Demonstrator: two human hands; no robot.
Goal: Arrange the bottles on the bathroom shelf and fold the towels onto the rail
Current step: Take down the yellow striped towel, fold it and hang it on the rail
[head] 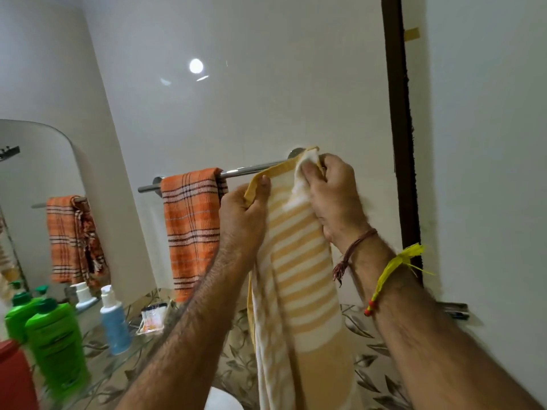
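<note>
A chrome towel rail (251, 169) runs across the white wall. An orange checked towel (192, 226) hangs folded over its left part. A yellow and white striped towel (302, 276) hangs down from the rail's right end. My left hand (245, 214) pinches the yellow towel's left top edge. My right hand (331, 190) grips its bunched top corner at the rail's right bracket. On the glass shelf (97, 365) at the lower left stand a green bottle (56, 347) and a blue bottle with a white pump (114, 324).
A mirror (32, 179) on the left wall reflects the orange towel and bottles. A small white pouch (152, 318) lies on the shelf. A red container (14, 377) sits at the lower left edge. A dark door frame (399, 128) stands right of the rail.
</note>
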